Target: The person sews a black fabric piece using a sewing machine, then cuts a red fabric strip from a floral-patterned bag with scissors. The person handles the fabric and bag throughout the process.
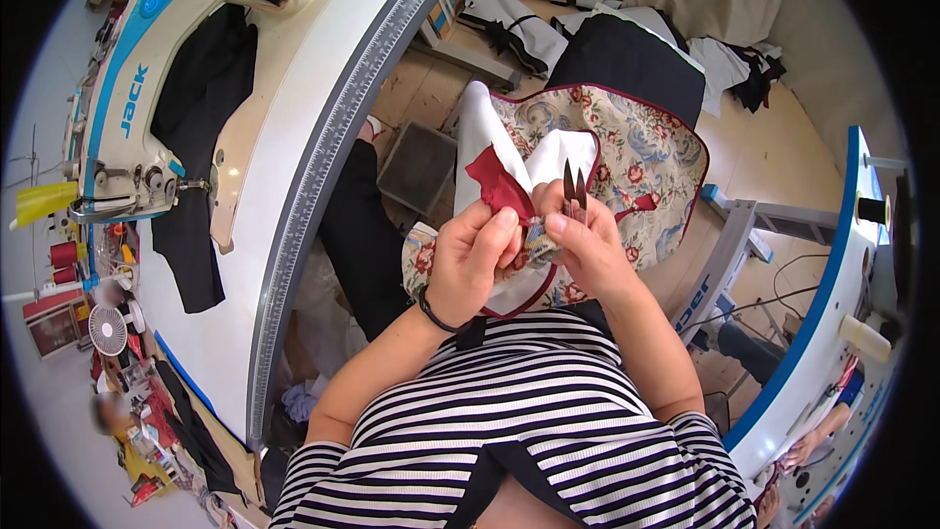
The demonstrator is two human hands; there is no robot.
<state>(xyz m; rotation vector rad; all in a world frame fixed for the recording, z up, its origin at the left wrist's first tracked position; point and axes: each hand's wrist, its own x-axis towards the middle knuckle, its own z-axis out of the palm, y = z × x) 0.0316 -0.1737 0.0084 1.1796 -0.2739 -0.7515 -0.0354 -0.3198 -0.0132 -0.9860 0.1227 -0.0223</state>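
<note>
Red cloth [501,186] is pinched between thumb and fingers of the left hand [472,253], closed tight, in front of the striped top [548,382]. In the right hand [593,253], also closed, snips [574,198] are gripped, points up, blades slightly parted. Below both hands, floral fabric [658,162] edged in dark red is draped, its white underside partly turned up. At left, a sewing machine [116,88] and black cloth [201,88] are carried by the counter [304,69].

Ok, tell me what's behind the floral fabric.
Beyond the far edge of the floral fabric, a black cloth shows, with pale floor to the right. The fabric hides how far the black cloth continues and whatever lies beneath.
</note>
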